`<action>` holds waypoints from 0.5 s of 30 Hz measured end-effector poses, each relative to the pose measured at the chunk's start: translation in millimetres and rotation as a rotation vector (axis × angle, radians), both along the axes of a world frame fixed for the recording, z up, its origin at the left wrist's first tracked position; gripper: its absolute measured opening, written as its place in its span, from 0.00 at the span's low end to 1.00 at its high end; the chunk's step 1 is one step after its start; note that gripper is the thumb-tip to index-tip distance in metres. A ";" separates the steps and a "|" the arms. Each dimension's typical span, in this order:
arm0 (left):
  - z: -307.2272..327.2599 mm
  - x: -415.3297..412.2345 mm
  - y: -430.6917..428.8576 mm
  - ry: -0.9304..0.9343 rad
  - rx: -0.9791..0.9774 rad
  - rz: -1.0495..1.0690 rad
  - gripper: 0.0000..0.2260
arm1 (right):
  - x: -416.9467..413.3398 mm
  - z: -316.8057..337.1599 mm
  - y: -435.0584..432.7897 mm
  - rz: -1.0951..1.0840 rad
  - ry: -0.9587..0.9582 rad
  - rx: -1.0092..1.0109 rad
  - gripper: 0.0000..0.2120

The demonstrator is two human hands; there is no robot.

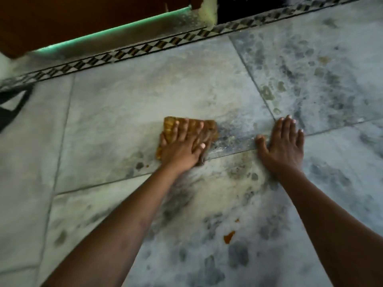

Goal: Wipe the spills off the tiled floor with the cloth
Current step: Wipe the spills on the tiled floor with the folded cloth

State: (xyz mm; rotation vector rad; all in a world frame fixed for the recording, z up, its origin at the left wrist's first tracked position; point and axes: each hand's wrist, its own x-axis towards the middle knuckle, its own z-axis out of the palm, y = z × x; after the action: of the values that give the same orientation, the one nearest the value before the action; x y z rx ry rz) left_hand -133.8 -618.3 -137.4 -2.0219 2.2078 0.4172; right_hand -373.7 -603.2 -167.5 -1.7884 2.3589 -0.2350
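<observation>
A small yellow-brown cloth (pixel 171 125) lies flat on the pale tiled floor (pixel 124 104) near the middle of the view. My left hand (pixel 182 143) presses down on it with fingers spread over the top. My right hand (pixel 285 141) rests flat on the bare tile to the right, fingers apart, holding nothing. An orange-brown spill (pixel 229 237) sits between my forearms. Smaller brownish spots (pixel 267 93) mark the tile at the upper right. Grey wet smears (pixel 228 137) run between the cloth and my right hand.
A checkered border strip (pixel 145 48) runs along the far edge of the floor, with a brown wooden door (pixel 83 17) and a green-lit gap beyond it. A black object (pixel 12 104) lies at the left edge. Dark footprints and smudges (pixel 310 75) cover the right tiles.
</observation>
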 end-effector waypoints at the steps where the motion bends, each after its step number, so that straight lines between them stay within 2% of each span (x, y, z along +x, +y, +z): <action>1: -2.6 10.2 10.8 -0.011 -0.008 -0.047 0.26 | 7.8 0.0 1.5 0.021 -0.008 -0.019 0.40; 3: -2.5 50.6 17.8 -0.035 -0.002 -0.027 0.26 | 45.2 -1.4 6.5 0.143 -0.047 -0.034 0.40; 6: -2.9 104.2 -6.2 -0.047 0.042 0.138 0.27 | 106.8 -4.7 6.3 0.284 -0.081 -0.061 0.39; 10: 1.4 106.7 -39.8 -0.010 0.044 0.372 0.27 | 124.2 -9.0 3.6 0.323 -0.040 -0.054 0.36; 12: -1.0 79.2 -24.8 0.014 0.034 0.356 0.27 | 122.7 -8.5 3.7 0.320 -0.009 -0.046 0.36; 15: -5.3 31.5 16.1 -0.008 -0.028 0.178 0.27 | 123.9 -7.4 4.1 0.313 0.008 -0.026 0.37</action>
State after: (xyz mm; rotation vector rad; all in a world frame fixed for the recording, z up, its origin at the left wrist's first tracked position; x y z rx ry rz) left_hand -102.3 -602.3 -142.7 -2.2390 2.0480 0.3975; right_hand -249.8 -599.1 -174.9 -2.1379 2.0485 -0.2159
